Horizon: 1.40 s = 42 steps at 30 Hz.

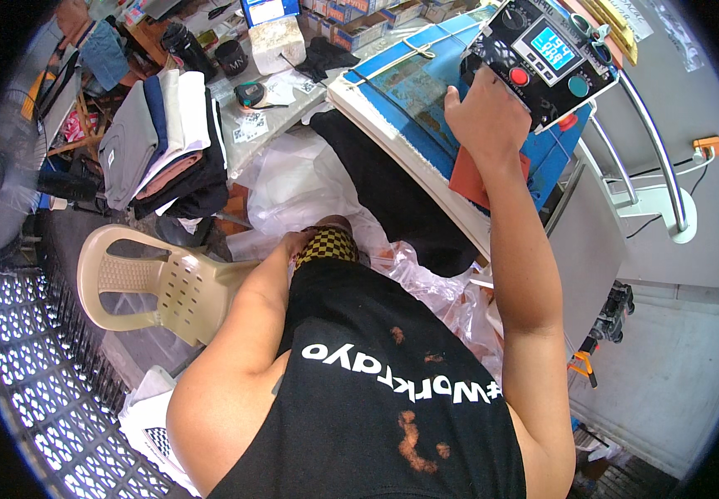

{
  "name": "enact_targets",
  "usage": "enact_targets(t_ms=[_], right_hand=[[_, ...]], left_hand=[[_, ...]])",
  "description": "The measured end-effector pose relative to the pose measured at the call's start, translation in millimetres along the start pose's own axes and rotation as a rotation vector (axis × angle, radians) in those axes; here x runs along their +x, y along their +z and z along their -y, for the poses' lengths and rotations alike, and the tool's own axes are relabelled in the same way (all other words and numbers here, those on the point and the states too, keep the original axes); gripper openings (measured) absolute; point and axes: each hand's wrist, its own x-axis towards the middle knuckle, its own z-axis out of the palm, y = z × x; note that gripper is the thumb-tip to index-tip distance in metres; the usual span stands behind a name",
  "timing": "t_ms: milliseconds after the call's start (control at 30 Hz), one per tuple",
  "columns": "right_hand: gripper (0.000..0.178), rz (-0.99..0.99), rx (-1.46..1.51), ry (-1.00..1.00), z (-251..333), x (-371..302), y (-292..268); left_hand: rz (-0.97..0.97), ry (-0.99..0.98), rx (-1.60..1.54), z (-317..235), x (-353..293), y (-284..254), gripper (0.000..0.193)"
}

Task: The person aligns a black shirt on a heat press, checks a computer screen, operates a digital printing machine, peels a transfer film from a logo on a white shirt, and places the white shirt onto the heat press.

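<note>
Black panel (546, 73), yellow-black checked shorts (326, 247)

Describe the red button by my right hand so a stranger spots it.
At upper right, find the black control box with a lit blue display. Below-left of it, beside your right hand, is the round red button; its colour separates it from the green button farther right.

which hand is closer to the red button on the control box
Right. The right hand is at the control box, close beside the red button; the left hand is farther away, down by the checkered shorts.
</note>
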Motion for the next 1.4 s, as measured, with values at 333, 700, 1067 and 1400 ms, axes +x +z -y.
enact_targets(t_ms=[333,700,1067,1400], right_hand=[[0.038,-0.059,-0.011,0.003,-0.7,-0.8,6.6],[0.033,-0.043,-0.045,0.104,7.5,3.4,8.1],[0.041,0.010,-0.140,0.242,20.7,7.7,9.9],[0.037,0.021,-0.112,0.248,16.5,7.5,7.9]], left_hand=[[-0.478,-0.164,-0.290,-6.3,2.1,13.3,0.034],[0.090,0.023,-0.030,39.0,18.0,0.6,0.030],[0.544,0.111,0.193,55.7,-21.0,-15.9,0.019],[0.367,-0.152,-0.273,147.7,-61.6,23.2,0.021]])
